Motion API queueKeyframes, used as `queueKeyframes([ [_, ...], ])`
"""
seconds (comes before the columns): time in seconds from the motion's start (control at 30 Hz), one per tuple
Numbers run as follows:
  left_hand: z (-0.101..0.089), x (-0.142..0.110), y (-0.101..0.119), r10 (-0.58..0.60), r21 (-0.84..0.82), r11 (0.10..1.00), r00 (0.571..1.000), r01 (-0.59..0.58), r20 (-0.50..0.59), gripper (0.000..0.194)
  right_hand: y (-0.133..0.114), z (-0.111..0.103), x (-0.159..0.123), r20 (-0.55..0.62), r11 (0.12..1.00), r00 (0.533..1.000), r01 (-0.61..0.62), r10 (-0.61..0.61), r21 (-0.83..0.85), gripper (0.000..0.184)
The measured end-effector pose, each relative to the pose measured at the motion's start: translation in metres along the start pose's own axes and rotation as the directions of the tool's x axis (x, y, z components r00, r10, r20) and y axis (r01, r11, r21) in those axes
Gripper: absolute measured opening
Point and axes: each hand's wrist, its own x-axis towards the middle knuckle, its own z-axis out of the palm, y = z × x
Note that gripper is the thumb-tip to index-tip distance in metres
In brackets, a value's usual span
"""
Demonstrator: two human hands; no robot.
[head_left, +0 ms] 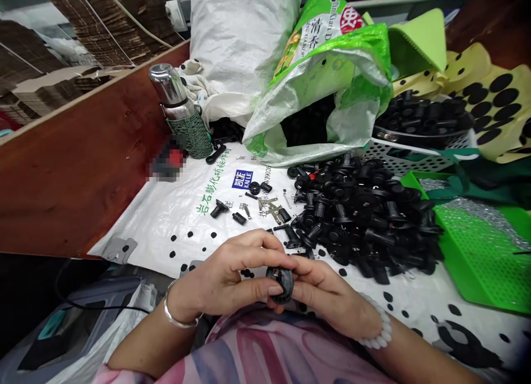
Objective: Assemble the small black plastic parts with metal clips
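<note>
A wood bench is seen, and a white sheet is spread on it. Places are told from the pile of black plastic parts that lies on the sheet. Behind the pile, a green bag is propped up, and a white basket heaped with more black parts is set. To the right of the pile, a green tray is laid, with small silver bits on it. Far to the left of the pile, a steel flask is stood up. Just left of the pile, a few black parts and thin metal clips are laid apart.

Much seems to be left, since the pile is big, the basket is full, and only a few parts are laid apart.

Just in front of the pile, one round black part is held up off the sheet. Its dark side looks ridged, but the rest is hidden by fingers. The grip is narrow: the part is pinched between the left hand and the right hand. A bangle is worn on the left wrist, and a bead band is worn on the right wrist.
</note>
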Motion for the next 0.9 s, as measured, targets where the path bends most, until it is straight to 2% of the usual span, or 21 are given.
queueKeyframes([
  [0.13, -0.004, 0.000, 0.002, 0.025, 0.034, 0.999, 0.999, -0.027, 0.047, 0.037, 0.003, 0.002, 0.002, 0.051, 0.987, 0.998, -0.049, 0.041, 0.151, 0.020],
  [0.27, -0.006, 0.000, 0.002, 0.054, 0.087, 0.994, 0.996, -0.060, 0.069, 0.035, 0.004, 0.002, 0.002, 0.066, 0.986, 0.998, -0.030, 0.019, 0.163, 0.020],
  [0.37, -0.005, 0.000, 0.000, 0.066, 0.131, 0.989, 0.997, -0.071, 0.046, 0.031, 0.002, 0.002, 0.001, 0.053, 0.994, 0.999, -0.008, 0.002, 0.112, 0.020],
  [0.5, -0.002, 0.001, -0.004, 0.101, 0.172, 0.981, 0.992, -0.086, -0.079, 0.023, -0.001, 0.003, -0.001, -0.048, 1.000, 0.999, -0.013, 0.014, 0.028, 0.017],
  [0.63, 0.004, 0.001, -0.005, 0.152, 0.185, 0.975, 0.976, -0.123, -0.154, 0.020, -0.001, 0.004, -0.004, -0.133, 0.978, 0.987, 0.058, -0.085, -0.198, 0.017],
  [0.7, 0.006, 0.002, -0.005, 0.154, 0.185, 0.975, 0.971, -0.120, -0.182, 0.021, 0.002, 0.004, -0.005, -0.191, 0.917, 0.960, 0.119, -0.204, -0.381, 0.018],
  [0.77, 0.009, 0.003, -0.006, 0.140, 0.193, 0.976, 0.968, -0.099, -0.210, 0.022, 0.006, 0.004, -0.006, -0.229, 0.803, 0.908, 0.167, -0.352, -0.572, 0.020],
  [0.9, 0.016, 0.004, -0.008, 0.143, 0.258, 0.963, 0.954, -0.073, -0.264, 0.027, 0.010, 0.004, -0.005, -0.192, 0.554, 0.799, 0.202, -0.570, -0.808, 0.021],
])
